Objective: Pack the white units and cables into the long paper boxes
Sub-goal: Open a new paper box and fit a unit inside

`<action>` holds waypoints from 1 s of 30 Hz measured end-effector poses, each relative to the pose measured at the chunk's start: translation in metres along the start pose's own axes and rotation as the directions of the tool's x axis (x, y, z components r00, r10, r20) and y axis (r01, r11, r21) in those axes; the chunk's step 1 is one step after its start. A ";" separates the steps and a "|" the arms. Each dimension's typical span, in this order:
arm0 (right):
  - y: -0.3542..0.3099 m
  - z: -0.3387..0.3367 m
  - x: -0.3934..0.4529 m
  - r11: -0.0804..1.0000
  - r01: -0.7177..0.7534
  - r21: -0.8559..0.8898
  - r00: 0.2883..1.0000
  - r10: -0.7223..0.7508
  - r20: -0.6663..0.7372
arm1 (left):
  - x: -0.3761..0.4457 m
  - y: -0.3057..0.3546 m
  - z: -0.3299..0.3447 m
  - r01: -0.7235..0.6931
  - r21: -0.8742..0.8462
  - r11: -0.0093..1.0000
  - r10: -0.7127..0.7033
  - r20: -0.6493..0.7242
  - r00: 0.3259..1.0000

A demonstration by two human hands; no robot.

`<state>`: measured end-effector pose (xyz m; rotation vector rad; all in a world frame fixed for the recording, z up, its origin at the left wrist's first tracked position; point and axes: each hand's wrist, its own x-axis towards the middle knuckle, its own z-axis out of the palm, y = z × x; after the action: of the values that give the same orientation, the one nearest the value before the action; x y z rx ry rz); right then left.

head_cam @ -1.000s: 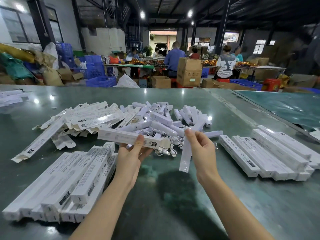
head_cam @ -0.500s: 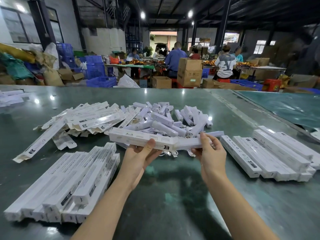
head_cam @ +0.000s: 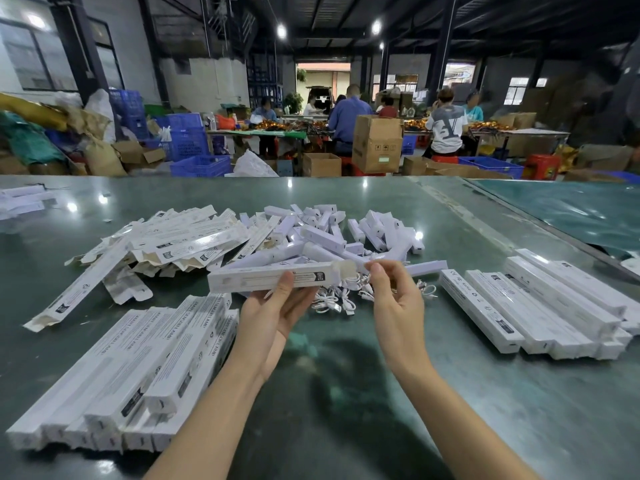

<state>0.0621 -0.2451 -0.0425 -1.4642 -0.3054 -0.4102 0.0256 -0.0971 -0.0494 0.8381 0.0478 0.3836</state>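
Long paper boxes lie all over the green table. A closed batch sits at the lower left of the frame, another closed batch at the right, and a loose heap of flat, unfilled boxes spreads across the left centre. The pile of white units fills the middle, just behind the hands, and a small tangle of white cables lies in front of it, near the centre.

One box is held level above the table in the middle of the frame. The left hand grips it from below, thumb pressed on the near face and fingers curled round the underside. The right hand pinches something small at the box's open right end, where the end flap stands out. Whether that is the flap itself or a unit's tip I cannot tell.

The step in hand looks like closing this end. To do it well, the left hand should keep the box steady and level so the contents do not slide out. The right fingertips should fold the flap squarely along its crease and tuck the tab fully inside, without crushing the thin card. Whether a cable is already inside cannot be seen, so it is worth checking first.
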 end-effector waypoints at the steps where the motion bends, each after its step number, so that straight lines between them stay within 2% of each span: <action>1: 0.000 -0.001 0.000 1.000 0.028 -0.007 0.999 -0.028 0.022 | 0.000 0.001 0.000 0.003 0.001 1.000 -0.003 -0.003 1.000; 7: -0.001 0.009 -0.010 0.991 0.087 -0.102 0.952 -0.053 0.301 | 0.000 0.000 -0.001 0.041 0.124 0.991 -0.047 0.042 0.998; 13: 0.002 0.009 -0.012 0.972 0.029 -0.235 0.922 0.064 0.381 | 0.000 -0.002 -0.002 0.086 0.233 0.969 -0.099 0.046 0.994; 15: 0.001 0.007 -0.012 0.974 0.033 -0.222 0.913 0.062 0.404 | 0.000 -0.002 -0.002 0.086 0.250 0.964 -0.099 0.043 0.994; 17: -0.004 0.007 -0.012 0.985 0.055 -0.162 0.930 0.009 0.369 | -0.001 -0.002 -0.002 0.081 0.242 0.967 -0.092 0.033 0.995; 18: -0.005 0.006 -0.010 0.991 0.058 -0.121 0.952 -0.019 0.304 | -0.001 -0.002 -0.002 0.080 0.224 0.971 -0.087 0.021 0.996; 21: -0.003 -0.005 0.004 0.997 0.049 -0.058 0.999 -0.048 0.002 | 0.001 0.000 -0.004 0.079 0.163 0.983 -0.075 -0.034 0.997; 22: 0.000 -0.011 0.009 0.993 0.028 -0.111 0.997 -0.035 -0.064 | 0.001 0.001 -0.005 0.077 0.150 0.986 -0.070 -0.051 0.996; 24: 0.012 -0.023 0.019 0.954 -0.035 -0.298 0.997 0.013 -0.074 | 0.002 0.001 -0.006 0.072 0.138 0.988 -0.062 -0.071 0.995; 27: 0.031 -0.032 0.022 0.813 -0.087 -0.575 0.995 0.101 -0.008 | 0.003 0.000 -0.007 0.069 0.146 0.987 -0.058 -0.078 0.995; 30: 0.041 -0.030 0.021 0.625 -0.025 -0.780 0.991 0.118 0.062 | 0.002 -0.001 -0.007 0.066 0.161 0.985 -0.056 -0.068 0.996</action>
<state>0.0976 -0.2740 -0.0720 -2.3693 -0.1450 -0.4183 0.0262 -0.0926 -0.0549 0.9837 0.1648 0.3516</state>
